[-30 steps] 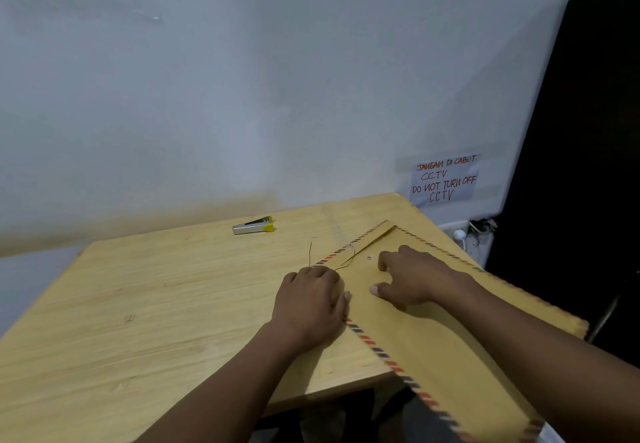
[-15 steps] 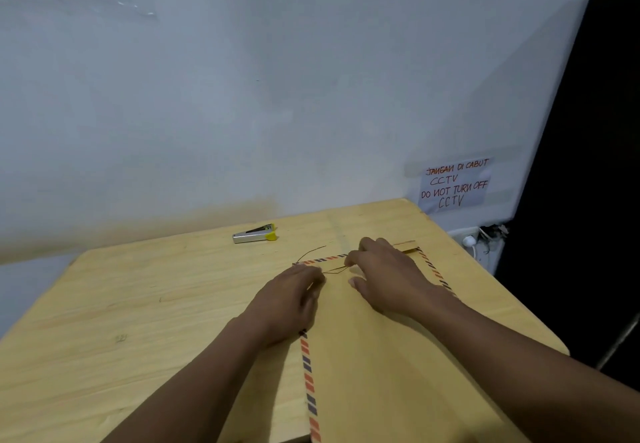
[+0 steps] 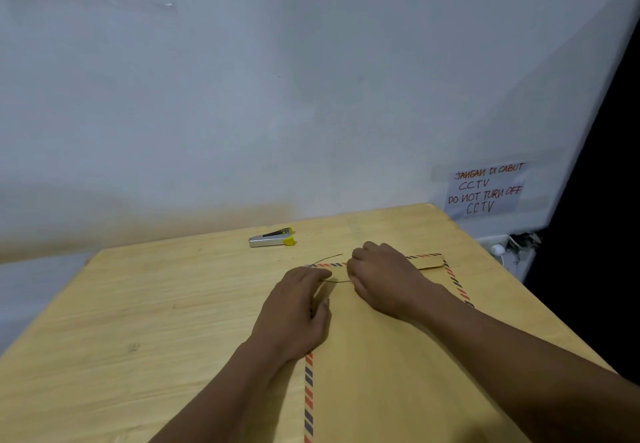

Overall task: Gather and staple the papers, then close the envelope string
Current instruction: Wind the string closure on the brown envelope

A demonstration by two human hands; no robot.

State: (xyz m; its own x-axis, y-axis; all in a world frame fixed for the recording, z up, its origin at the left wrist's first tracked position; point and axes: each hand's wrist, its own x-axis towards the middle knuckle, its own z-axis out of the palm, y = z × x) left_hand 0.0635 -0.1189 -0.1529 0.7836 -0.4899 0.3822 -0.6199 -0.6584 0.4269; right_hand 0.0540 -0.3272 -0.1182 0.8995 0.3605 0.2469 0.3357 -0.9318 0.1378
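Note:
A brown envelope (image 3: pixel 391 366) with a red-and-blue striped border lies flat on the wooden table (image 3: pixel 156 321), its folded flap (image 3: pixel 427 262) at the far end. My left hand (image 3: pixel 294 311) presses palm-down on the envelope's left edge, fingertips near the flap. My right hand (image 3: pixel 384 278) rests on the flap with its fingers curled around the thin closing string (image 3: pixel 327 258), whose loose end curves out to the left. The string button is hidden under my hands. No loose papers are in sight. A silver stapler (image 3: pixel 272 237) with a yellow tip lies at the table's far edge.
A pale wall stands right behind the table, with a taped paper notice (image 3: pixel 485 189) about CCTV at the right. A white socket with plugs (image 3: pixel 509 245) sits low beyond the table's right corner. A dark panel (image 3: pixel 602 200) fills the right side.
The envelope has swung round from a diagonal lie to straight in front of me. My right hand has moved up to the flap, and my left hand has slid along the left edge.

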